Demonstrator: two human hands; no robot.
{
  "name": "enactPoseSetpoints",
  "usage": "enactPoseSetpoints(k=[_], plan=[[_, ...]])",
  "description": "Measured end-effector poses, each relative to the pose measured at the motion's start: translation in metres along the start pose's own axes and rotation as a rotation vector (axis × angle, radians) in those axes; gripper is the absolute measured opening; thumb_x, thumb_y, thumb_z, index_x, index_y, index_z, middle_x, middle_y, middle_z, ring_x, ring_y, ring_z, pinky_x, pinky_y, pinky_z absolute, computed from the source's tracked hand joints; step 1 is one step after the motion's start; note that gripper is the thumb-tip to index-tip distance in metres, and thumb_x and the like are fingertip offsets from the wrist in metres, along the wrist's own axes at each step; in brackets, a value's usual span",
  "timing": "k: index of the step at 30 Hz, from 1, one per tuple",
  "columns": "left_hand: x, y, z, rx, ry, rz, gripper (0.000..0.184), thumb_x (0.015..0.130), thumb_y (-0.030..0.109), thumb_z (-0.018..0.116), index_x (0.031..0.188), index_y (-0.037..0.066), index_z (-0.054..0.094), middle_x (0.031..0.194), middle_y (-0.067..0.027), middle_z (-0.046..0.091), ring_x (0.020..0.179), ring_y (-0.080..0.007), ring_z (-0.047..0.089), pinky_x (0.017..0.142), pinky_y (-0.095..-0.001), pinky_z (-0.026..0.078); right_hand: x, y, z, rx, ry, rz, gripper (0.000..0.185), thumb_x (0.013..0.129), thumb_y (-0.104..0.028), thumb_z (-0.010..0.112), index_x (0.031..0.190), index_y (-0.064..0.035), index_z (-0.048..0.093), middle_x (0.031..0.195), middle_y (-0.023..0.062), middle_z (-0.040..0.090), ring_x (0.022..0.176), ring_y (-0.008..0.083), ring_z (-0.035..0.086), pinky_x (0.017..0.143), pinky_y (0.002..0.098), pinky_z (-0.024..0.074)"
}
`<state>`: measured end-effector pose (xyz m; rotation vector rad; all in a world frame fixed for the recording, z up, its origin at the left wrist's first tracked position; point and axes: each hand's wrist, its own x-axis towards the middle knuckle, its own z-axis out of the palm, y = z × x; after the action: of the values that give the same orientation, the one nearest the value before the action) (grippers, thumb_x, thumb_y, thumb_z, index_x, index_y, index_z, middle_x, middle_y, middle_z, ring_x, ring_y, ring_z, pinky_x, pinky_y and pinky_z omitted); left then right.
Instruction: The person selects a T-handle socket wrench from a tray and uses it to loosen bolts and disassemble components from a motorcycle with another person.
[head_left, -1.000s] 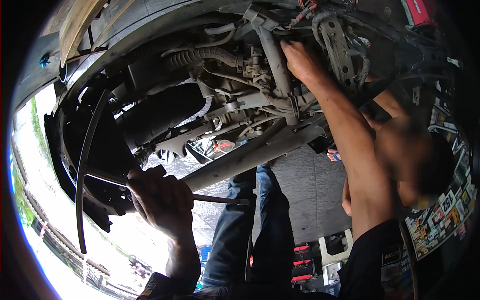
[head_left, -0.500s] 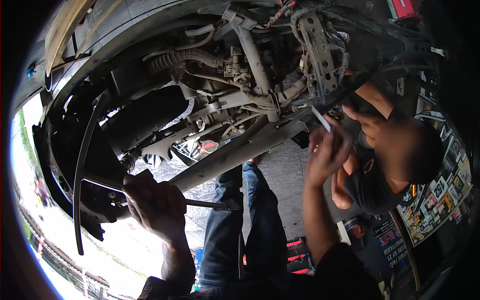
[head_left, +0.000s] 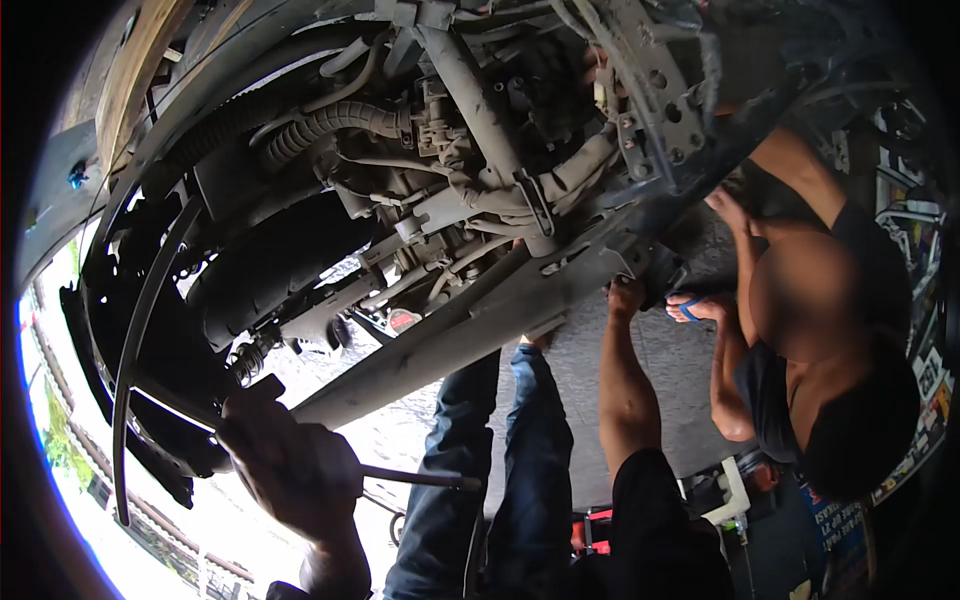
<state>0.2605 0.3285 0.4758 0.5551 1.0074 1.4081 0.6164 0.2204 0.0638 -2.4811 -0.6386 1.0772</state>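
Observation:
My left hand (head_left: 290, 465) is wrapped round the stem of a metal T-handle wrench (head_left: 420, 478). Its long crossbar reaches up the left side, appearing bent through the lens, and the stem's tip points right. A dark block-like piece shows beside my thumb. My right hand (head_left: 626, 296) is closed up against a bracket on the lower edge of the motor scooter's bare frame (head_left: 420, 350); whatever its fingers hold is hidden. Above my hands are the scooter's ribbed intake hose (head_left: 335, 128), engine parts and rear tyre (head_left: 285, 260).
A co-worker (head_left: 800, 300) crouches close at right, one hand (head_left: 730, 215) near the frame and a foot in a blue-strapped sandal (head_left: 700, 306) beside my right hand. Wooden planks (head_left: 145, 75) stand at top left. Red-handled items (head_left: 595, 530) lie below, by a sticker-covered board (head_left: 930, 400).
My right hand has moved down and closed at the frame bracket; the flat silver tool it held no longer shows. My left hand and the wrench have shifted down and left.

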Motion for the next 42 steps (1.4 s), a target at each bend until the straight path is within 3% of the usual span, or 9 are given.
enactPoseSetpoints(k=[4, 6, 9, 14, 16, 19, 30, 36, 42], plan=[[0.0, -0.009, 0.004, -0.031, -0.086, -0.042, 0.038, 0.102, 0.024, 0.028, 0.136, 0.007, 0.032, 0.1, -0.0086, 0.059, 0.04, -0.0075, 0.03, 0.035, -0.0176, 0.029, -0.009, 0.025, 0.01, 0.017, -0.011, 0.045, 0.016, 0.079, -0.009, 0.065, 0.094, -0.0061, 0.062, 0.072, 0.0091, 0.063, 0.051, 0.0167, 0.062, 0.045, 0.0276, 0.0494], [0.002, -0.008, 0.025, -0.019, 0.206, -0.079, 0.023, 0.101, 0.03, 0.027, 0.108, 0.009, 0.033, 0.076, -0.0042, 0.043, 0.036, -0.0084, 0.024, 0.031, -0.0209, 0.025, -0.038, 0.016, 0.0, -0.557, 0.255, -0.541, 0.011, 0.083, -0.015, 0.063, 0.088, -0.005, 0.06, 0.068, 0.0089, 0.06, 0.058, 0.0193, 0.061, 0.055, 0.0331, 0.05], [0.012, -0.001, 0.044, 0.009, 0.583, -0.038, 0.032, 0.101, 0.034, 0.03, 0.079, 0.011, 0.034, 0.055, 0.0008, 0.029, 0.034, -0.0082, 0.017, 0.029, -0.0228, 0.02, -0.097, -0.064, -0.021, 0.195, 0.074, 0.017, 0.023, 0.09, -0.021, 0.056, 0.075, -0.0037, 0.056, 0.061, 0.0083, 0.051, 0.057, 0.0189, 0.055, 0.056, 0.0342, 0.0451], [0.045, 0.026, 0.055, 0.254, 0.229, 0.017, 0.031, 0.1, 0.036, 0.033, 0.088, 0.01, 0.043, 0.055, 0.0043, 0.026, 0.037, -0.0037, 0.019, 0.031, -0.0203, 0.019, -0.256, -0.274, -0.126, 0.602, -0.216, -0.163, 0.017, 0.092, -0.008, 0.045, 0.081, 0.0022, 0.053, 0.062, 0.0055, 0.047, 0.055, 0.0104, 0.045, 0.05, 0.0253, 0.0388], [0.064, 0.029, 0.058, 0.354, 0.094, 0.076, 0.029, 0.1, 0.034, 0.035, 0.096, 0.008, 0.046, 0.058, 0.0036, 0.03, 0.04, -0.0038, 0.022, 0.034, -0.0205, 0.02, -0.273, -0.362, -0.16, 0.702, -0.285, -0.813, 0.011, 0.085, 0.007, 0.049, 0.09, 0.0074, 0.058, 0.08, 0.0165, 0.06, 0.065, 0.0161, 0.056, 0.058, 0.0257, 0.0469], [0.095, 0.031, 0.083, 0.506, -0.039, 0.095, 0.025, 0.099, 0.028, 0.039, 0.104, 0.005, 0.047, 0.066, 0.003, 0.04, 0.049, -0.0041, 0.033, 0.041, -0.0204, 0.027, -0.261, -0.44, -0.206, 0.371, -0.281, -1.155, 0.019, 0.083, -0.001, 0.058, 0.1, 0.0065, 0.062, 0.097, 0.0217, 0.063, 0.086, 0.0236, 0.062, 0.078, 0.033, 0.0505], [0.177, -0.006, 0.127, 0.427, -0.547, -0.036, 0.037, 0.099, 0.027, 0.044, 0.128, 0.005, 0.043, 0.074, 0.0054, 0.039, 0.062, -0.0042, 0.034, 0.055, -0.0204, 0.033, -0.183, -0.574, -0.241, -0.437, -0.3, -1.496, 0.024, 0.085, -0.013, 0.059, 0.103, 0.0022, 0.06, 0.094, 0.0195, 0.064, 0.091, 0.0251, 0.063, 0.079, 0.0352, 0.0504], [0.213, -0.022, 0.124, 1.089, -0.652, 0.208, 0.024, 0.094, 0.02, 0.052, 0.109, 0.003, 0.057, 0.097, -0.0128, 0.066, 0.091, -0.0254, 0.062, 0.078, -0.0371, 0.046, -0.165, -0.58, -0.207, -0.603, -0.354, -1.543, 0.027, 0.086, -0.02, 0.059, 0.105, -0.0002, 0.058, 0.093, 0.0183, 0.065, 0.093, 0.0259, 0.063, 0.081, 0.0364, 0.0504], [0.231, -0.058, 0.088, 1.176, -0.839, 0.315, 0.023, 0.093, 0.018, 0.051, 0.107, 0.001, 0.057, 0.093, -0.0168, 0.062, 0.085, -0.0314, 0.059, 0.077, -0.0395, 0.045, -0.14, -0.548, -0.158, -0.625, -0.304, -1.486, 0.02, 0.089, -0.02, 0.055, 0.093, -0.0029, 0.063, 0.078, 0.0161, 0.066, 0.074, 0.0287, 0.067, 0.067, 0.0407, 0.052]])
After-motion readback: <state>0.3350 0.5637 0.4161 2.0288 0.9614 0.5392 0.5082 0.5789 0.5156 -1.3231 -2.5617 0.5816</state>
